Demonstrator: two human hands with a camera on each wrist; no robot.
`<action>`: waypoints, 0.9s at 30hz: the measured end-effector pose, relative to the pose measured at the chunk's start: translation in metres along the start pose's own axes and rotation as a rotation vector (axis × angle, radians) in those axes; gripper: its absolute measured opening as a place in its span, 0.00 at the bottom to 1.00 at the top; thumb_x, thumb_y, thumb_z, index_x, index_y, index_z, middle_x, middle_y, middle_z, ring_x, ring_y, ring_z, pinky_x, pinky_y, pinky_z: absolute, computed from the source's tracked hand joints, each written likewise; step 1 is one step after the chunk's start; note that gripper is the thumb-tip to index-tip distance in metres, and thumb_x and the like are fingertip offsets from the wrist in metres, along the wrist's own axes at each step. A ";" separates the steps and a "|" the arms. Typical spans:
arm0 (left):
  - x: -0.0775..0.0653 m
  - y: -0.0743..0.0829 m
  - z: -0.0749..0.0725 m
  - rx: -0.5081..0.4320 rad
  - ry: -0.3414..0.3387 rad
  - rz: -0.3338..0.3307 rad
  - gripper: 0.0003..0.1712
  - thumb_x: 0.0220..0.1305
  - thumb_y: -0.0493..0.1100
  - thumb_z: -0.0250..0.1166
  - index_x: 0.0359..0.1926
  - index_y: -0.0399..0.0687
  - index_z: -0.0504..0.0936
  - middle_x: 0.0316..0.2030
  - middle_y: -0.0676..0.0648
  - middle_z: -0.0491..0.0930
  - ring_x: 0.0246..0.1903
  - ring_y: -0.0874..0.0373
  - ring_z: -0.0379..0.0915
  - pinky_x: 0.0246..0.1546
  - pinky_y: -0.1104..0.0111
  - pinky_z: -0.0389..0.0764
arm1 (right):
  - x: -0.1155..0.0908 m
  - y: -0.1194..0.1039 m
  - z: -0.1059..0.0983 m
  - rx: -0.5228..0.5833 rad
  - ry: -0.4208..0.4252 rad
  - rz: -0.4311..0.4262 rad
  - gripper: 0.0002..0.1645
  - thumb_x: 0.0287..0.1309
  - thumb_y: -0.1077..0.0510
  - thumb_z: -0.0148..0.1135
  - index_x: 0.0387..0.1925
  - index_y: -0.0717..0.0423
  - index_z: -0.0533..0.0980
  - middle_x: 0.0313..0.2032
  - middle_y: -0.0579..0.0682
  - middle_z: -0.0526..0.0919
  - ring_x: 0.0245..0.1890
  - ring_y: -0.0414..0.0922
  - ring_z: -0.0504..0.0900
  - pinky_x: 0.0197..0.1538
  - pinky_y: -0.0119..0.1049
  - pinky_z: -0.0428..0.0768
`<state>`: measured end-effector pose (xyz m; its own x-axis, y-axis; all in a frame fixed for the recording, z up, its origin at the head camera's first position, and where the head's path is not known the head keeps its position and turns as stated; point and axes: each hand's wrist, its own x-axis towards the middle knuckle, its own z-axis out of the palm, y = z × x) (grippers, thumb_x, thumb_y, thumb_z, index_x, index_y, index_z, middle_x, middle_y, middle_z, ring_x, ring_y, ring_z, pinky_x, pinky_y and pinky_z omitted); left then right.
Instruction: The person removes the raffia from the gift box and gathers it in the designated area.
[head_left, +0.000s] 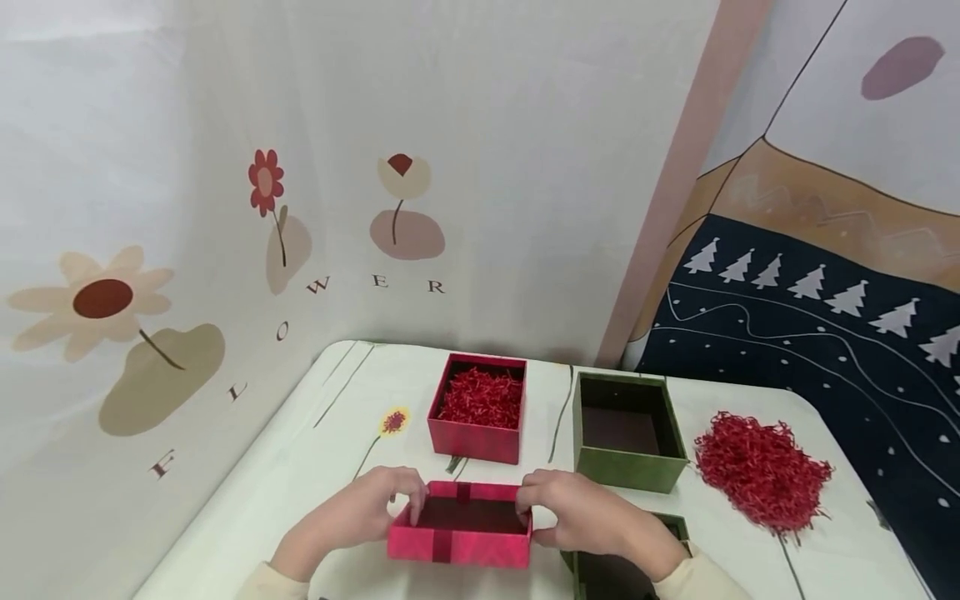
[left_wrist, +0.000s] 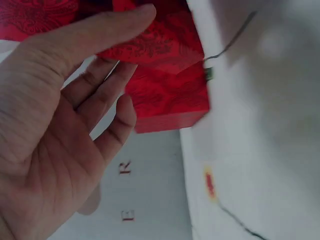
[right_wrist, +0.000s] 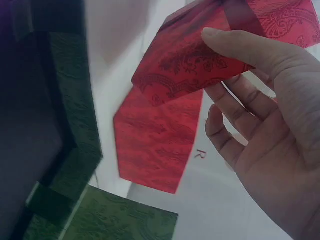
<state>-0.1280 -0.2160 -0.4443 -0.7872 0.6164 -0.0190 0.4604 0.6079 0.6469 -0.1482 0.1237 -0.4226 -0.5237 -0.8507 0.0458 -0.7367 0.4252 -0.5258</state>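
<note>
I had the red lid (head_left: 491,548) held between both hands, one at each short end, its hollow side facing up toward the head camera. The left hand (head_left: 372,506) pinched the left end, fingers hooked over the rim and into the hollow; in the left wrist view its thumb lay along the patterned red outside. The right hand (head_left: 581,510) pinched the opposite end the same way, fingertips inside the wall and thumb outside. So the lid sat between the two grips, its middle free, with a dark ribbon band crossing the long walls between the hands.

Just beyond the lid I saw a red box (head_left: 475,439) on the white table (head_left: 352,392), filled with red paper shreds (head_left: 482,398). To its right stood an open green box (head_left: 630,469), and nearer, partly hidden under the right forearm, a green lid (head_left: 677,527). Farther right, a loose heap of red shreds (head_left: 761,471) lay on the tabletop, near the green box.
</note>
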 end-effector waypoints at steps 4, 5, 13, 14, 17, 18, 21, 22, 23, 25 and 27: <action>0.001 0.001 0.008 0.110 -0.040 -0.022 0.27 0.48 0.19 0.66 0.25 0.62 0.81 0.35 0.66 0.79 0.38 0.69 0.73 0.44 0.69 0.80 | 0.000 0.001 0.011 -0.062 -0.005 -0.030 0.13 0.52 0.63 0.79 0.37 0.46 0.84 0.35 0.32 0.80 0.38 0.32 0.79 0.43 0.23 0.78; 0.002 0.002 0.009 0.138 -0.050 -0.022 0.27 0.48 0.19 0.66 0.24 0.62 0.81 0.33 0.66 0.78 0.37 0.70 0.71 0.41 0.69 0.80 | 0.000 0.002 0.014 -0.080 -0.009 -0.045 0.14 0.51 0.63 0.80 0.36 0.46 0.84 0.34 0.32 0.80 0.37 0.31 0.78 0.42 0.22 0.77; 0.005 0.001 0.020 0.301 -0.095 -0.019 0.23 0.48 0.25 0.76 0.19 0.59 0.81 0.29 0.66 0.75 0.33 0.72 0.68 0.36 0.74 0.78 | 0.003 0.006 0.035 -0.207 -0.023 -0.156 0.15 0.49 0.64 0.79 0.32 0.41 0.83 0.32 0.31 0.76 0.36 0.27 0.73 0.39 0.16 0.70; 0.005 0.001 0.021 0.314 -0.103 -0.012 0.22 0.48 0.26 0.76 0.18 0.59 0.81 0.28 0.66 0.74 0.32 0.72 0.67 0.35 0.75 0.77 | 0.003 0.006 0.037 -0.215 -0.022 -0.168 0.15 0.49 0.65 0.78 0.31 0.41 0.83 0.31 0.31 0.76 0.36 0.27 0.73 0.38 0.15 0.69; 0.007 0.001 0.025 0.341 -0.121 0.002 0.22 0.51 0.27 0.76 0.17 0.59 0.81 0.26 0.65 0.72 0.30 0.72 0.66 0.33 0.76 0.75 | 0.003 0.006 0.043 -0.241 -0.014 -0.209 0.16 0.48 0.67 0.77 0.30 0.42 0.83 0.30 0.32 0.75 0.35 0.27 0.73 0.37 0.12 0.66; 0.008 0.001 0.026 0.349 -0.124 0.003 0.22 0.52 0.27 0.76 0.17 0.59 0.81 0.25 0.65 0.72 0.29 0.72 0.66 0.33 0.76 0.75 | 0.003 0.006 0.045 -0.255 -0.008 -0.225 0.16 0.47 0.67 0.76 0.29 0.42 0.83 0.30 0.33 0.75 0.34 0.28 0.72 0.37 0.12 0.65; 0.008 0.001 0.028 0.369 -0.127 0.000 0.22 0.52 0.28 0.76 0.17 0.59 0.81 0.24 0.65 0.72 0.29 0.72 0.66 0.33 0.75 0.75 | 0.005 0.006 0.049 -0.280 0.006 -0.261 0.17 0.45 0.70 0.74 0.28 0.42 0.83 0.28 0.34 0.74 0.33 0.29 0.72 0.36 0.11 0.63; 0.008 0.000 0.029 0.376 -0.130 0.000 0.21 0.53 0.28 0.76 0.17 0.59 0.81 0.24 0.65 0.72 0.29 0.72 0.66 0.33 0.75 0.75 | 0.005 0.006 0.050 -0.285 0.003 -0.265 0.17 0.45 0.70 0.74 0.28 0.43 0.83 0.27 0.34 0.74 0.32 0.29 0.72 0.36 0.11 0.62; 0.009 0.000 0.029 0.383 -0.131 0.001 0.21 0.53 0.29 0.76 0.17 0.60 0.81 0.24 0.66 0.71 0.28 0.72 0.66 0.33 0.75 0.74 | 0.006 0.006 0.051 -0.288 0.001 -0.266 0.17 0.45 0.70 0.73 0.27 0.43 0.83 0.27 0.35 0.74 0.32 0.29 0.71 0.35 0.11 0.62; 0.009 0.001 0.030 0.393 -0.134 0.003 0.21 0.53 0.29 0.76 0.17 0.60 0.81 0.24 0.66 0.71 0.28 0.72 0.65 0.34 0.75 0.74 | 0.006 0.006 0.051 -0.280 -0.012 -0.257 0.18 0.45 0.71 0.72 0.27 0.43 0.83 0.27 0.35 0.74 0.31 0.29 0.71 0.35 0.12 0.62; 0.009 0.001 0.030 0.402 -0.134 0.009 0.21 0.54 0.30 0.77 0.17 0.60 0.81 0.25 0.66 0.72 0.29 0.72 0.66 0.35 0.74 0.75 | 0.007 0.006 0.052 -0.276 -0.023 -0.245 0.18 0.45 0.72 0.71 0.27 0.43 0.83 0.27 0.35 0.74 0.31 0.29 0.71 0.34 0.12 0.62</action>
<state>-0.1218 -0.1945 -0.4666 -0.7342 0.6661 -0.1311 0.6114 0.7327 0.2988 -0.1342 0.1046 -0.4698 -0.3104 -0.9429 0.1210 -0.9281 0.2731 -0.2529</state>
